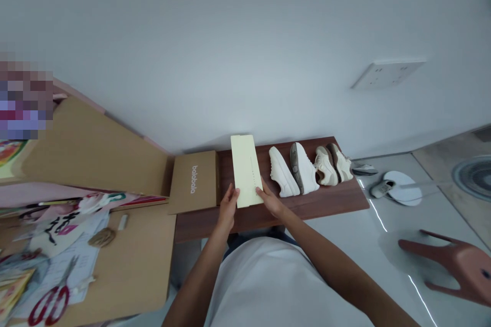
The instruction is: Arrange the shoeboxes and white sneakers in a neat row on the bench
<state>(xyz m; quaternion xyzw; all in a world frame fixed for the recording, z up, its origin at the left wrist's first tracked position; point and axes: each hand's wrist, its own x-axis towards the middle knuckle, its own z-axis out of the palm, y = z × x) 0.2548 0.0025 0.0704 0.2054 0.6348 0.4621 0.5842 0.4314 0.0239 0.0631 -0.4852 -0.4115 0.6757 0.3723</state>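
Left fingers: mine (229, 201), gripping the yellow box (245, 171).
Right fingers: mine (270, 198), holding its other side.
Desk: beneath (326, 200), bearing shoes (284, 171).

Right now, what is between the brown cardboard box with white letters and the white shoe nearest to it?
The head view shows a pale yellow rectangular box there, held by the left hand and the right hand.

From my feed I'd call this a home, probably: shoes (284, 172) on a wooden tabletop (314, 202), a cluttered desk (138, 260), a plastic stool (456, 268) and a fan (475, 176) on the floor.
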